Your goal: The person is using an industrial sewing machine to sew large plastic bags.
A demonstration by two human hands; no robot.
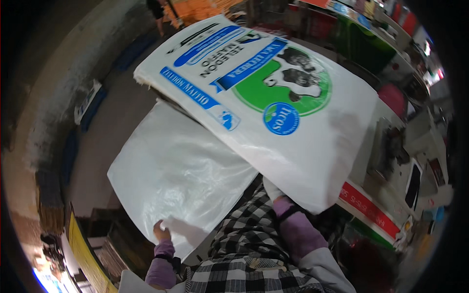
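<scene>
A large white woven sack [298, 151] with a green circle, a cow picture and blue bands slants across the middle, its far end up and to the left. Partly beneath it lies a plain white, glossy sack [181, 156]. My left hand [161, 230] is over the near left edge of the plain sack, thumb and finger apart in a curve. My right hand [273, 189] is at the near edge of the printed sack. Its fingers are hidden there, so their grip does not show.
To the right, a cluttered counter [386, 190] holds a dark tablet-like device [414, 183]. A red-and-white panel [369, 210] runs along its near side. A yellow-edged board [88, 254] stands at lower left, and a concrete wall [58, 63] bounds the left. A person's leg [159, 19] shows far off.
</scene>
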